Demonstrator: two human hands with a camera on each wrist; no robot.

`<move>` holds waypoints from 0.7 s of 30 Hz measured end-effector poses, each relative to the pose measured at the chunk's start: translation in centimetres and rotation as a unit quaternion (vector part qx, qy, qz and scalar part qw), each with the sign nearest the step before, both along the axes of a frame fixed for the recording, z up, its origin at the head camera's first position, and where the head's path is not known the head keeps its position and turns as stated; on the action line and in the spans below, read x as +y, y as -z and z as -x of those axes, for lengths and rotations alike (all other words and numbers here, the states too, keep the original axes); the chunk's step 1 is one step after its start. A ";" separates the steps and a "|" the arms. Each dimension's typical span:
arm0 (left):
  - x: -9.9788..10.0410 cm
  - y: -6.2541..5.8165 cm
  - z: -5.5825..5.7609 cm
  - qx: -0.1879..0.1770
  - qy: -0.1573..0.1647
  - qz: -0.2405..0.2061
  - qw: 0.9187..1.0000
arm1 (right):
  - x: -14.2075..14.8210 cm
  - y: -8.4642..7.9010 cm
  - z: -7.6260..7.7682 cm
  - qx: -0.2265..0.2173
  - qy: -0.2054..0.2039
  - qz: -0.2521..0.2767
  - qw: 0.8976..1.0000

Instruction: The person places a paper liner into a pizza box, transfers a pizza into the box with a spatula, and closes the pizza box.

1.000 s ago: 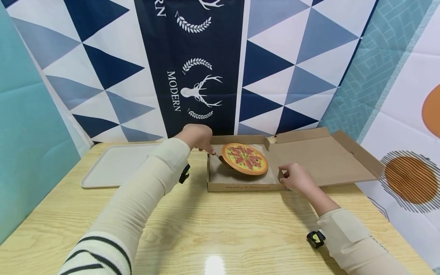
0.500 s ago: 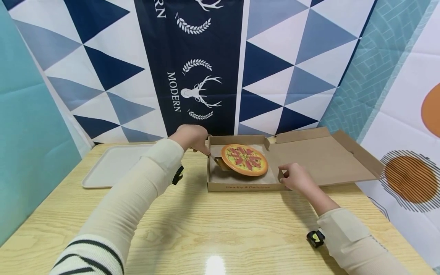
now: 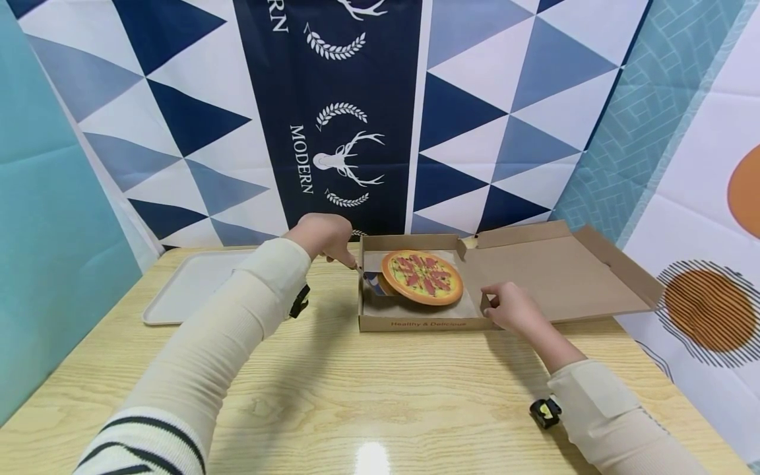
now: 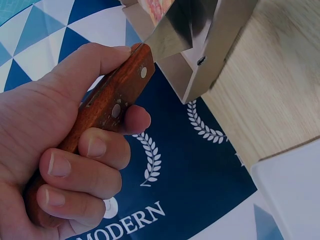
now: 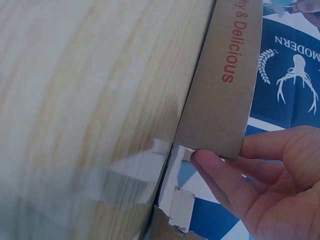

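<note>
A pizza [image 3: 423,277] with red toppings lies inside an open cardboard pizza box [image 3: 424,324]. My left hand [image 3: 325,236] grips the wooden handle [image 4: 107,102] of a pizza server at the box's left side. The server's metal blade [image 3: 375,284] slants down over the left wall, its far end hidden at the pizza's left edge. In the left wrist view the thumb lies along the handle top, near the blade. At the front right corner, my right hand [image 3: 509,305] pinches the box's front wall [image 5: 220,100] between thumb and fingers.
The box lid [image 3: 558,277] lies folded out to the right. A white tray [image 3: 190,287] stands on the wooden table [image 3: 332,389] at the left, partly behind the left forearm. A patterned cloth [image 3: 463,119] hangs right behind the box.
My left hand has drawn back to the left with the pizza server, and more of its blade shows beside the pizza. The right hand stays at the box corner.
</note>
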State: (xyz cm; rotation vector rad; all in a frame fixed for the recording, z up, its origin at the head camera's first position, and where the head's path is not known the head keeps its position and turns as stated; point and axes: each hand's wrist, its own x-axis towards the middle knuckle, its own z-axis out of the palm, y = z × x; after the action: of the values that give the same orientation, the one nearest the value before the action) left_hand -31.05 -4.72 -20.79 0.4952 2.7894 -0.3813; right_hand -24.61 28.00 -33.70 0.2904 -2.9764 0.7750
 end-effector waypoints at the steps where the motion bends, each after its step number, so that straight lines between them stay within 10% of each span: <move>1: 0.0 0.0 0.0 -0.001 -0.002 0.000 1.000 | 0.0 0.0 0.0 0.002 -0.001 0.000 1.000; 21: -0.6 -0.9 -0.6 0.000 0.018 0.014 1.000 | -0.1 0.0 -0.1 0.002 0.001 0.001 1.000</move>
State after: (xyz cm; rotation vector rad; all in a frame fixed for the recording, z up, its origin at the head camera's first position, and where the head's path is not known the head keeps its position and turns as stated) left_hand -30.45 -5.37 -19.92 0.5391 2.7753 -0.4267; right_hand -24.55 27.89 -33.67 0.2888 -2.9723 0.7767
